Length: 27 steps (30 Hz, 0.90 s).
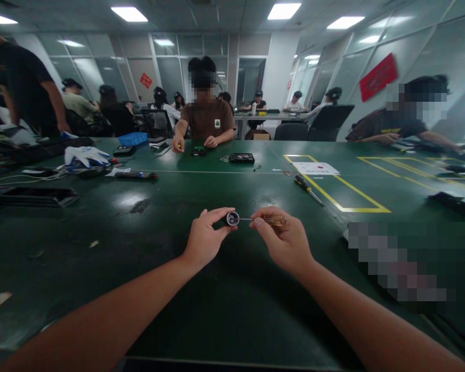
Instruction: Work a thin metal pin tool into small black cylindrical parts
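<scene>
Above the green table, my left hand [207, 235] is closed around a small dark round part [232, 219] with a pale rim and a hollow end facing me. What kind of part it is, I cannot make out. My right hand [284, 237] grips a screwdriver [275, 221] by its clear amber handle. The thin metal shaft points left, and its tip reaches the open end of the round part. The fingers of my left hand hide the back of the part.
Beyond my right hand lies a yellow-and-black screwdriver [309, 190] near yellow tape [366, 209] and a paper sheet [315, 168]. White gloves [86, 156], cables and a dark tool [135, 175] are at left. Across the table [158, 310] a person [207, 116] handles small parts.
</scene>
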Available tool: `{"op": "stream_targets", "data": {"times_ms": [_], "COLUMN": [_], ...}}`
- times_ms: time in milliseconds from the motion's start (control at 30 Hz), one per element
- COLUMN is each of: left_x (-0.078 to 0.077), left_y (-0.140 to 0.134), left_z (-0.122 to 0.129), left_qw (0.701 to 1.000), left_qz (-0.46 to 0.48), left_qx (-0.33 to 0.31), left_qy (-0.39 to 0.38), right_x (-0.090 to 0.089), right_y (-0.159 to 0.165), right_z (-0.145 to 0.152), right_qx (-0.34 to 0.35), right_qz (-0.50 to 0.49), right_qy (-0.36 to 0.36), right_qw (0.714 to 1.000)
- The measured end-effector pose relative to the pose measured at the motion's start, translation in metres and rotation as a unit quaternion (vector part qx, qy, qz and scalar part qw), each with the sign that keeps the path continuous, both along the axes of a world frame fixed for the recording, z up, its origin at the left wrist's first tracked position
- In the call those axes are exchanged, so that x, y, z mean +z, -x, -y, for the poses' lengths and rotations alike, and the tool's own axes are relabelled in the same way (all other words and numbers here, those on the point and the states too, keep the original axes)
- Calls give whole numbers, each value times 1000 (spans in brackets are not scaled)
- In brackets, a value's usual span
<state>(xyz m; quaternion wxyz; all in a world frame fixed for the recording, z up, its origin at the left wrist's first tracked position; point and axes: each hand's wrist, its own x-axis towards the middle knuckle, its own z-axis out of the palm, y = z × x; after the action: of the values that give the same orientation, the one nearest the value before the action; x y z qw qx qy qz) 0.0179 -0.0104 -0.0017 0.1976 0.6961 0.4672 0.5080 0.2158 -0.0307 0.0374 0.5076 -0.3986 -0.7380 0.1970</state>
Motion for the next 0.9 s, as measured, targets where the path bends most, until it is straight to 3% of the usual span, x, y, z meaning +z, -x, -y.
{"op": "stream_targets", "data": {"times_ms": [300,500,633,900], "left_x": [1,1,0,2], "left_y": [-1,-1,0,0], "left_z": [1,0,-1,-1], "left_qw": [1000,1000,1000,999], "left_qz": [-4,2,16,26], "left_qx": [2,2,10,23], "left_qy": [4,7,8,18], "right_x": [4,1,0,-5], "right_y": [0,1,2,8], "right_z": [2,1,-4,-15], "right_qx": [-7,3,8,44], "right_qz": [25,-4,-93,-290], "right_qy": [-22,12,101,214], "right_qw": [999,1000,990,932]}}
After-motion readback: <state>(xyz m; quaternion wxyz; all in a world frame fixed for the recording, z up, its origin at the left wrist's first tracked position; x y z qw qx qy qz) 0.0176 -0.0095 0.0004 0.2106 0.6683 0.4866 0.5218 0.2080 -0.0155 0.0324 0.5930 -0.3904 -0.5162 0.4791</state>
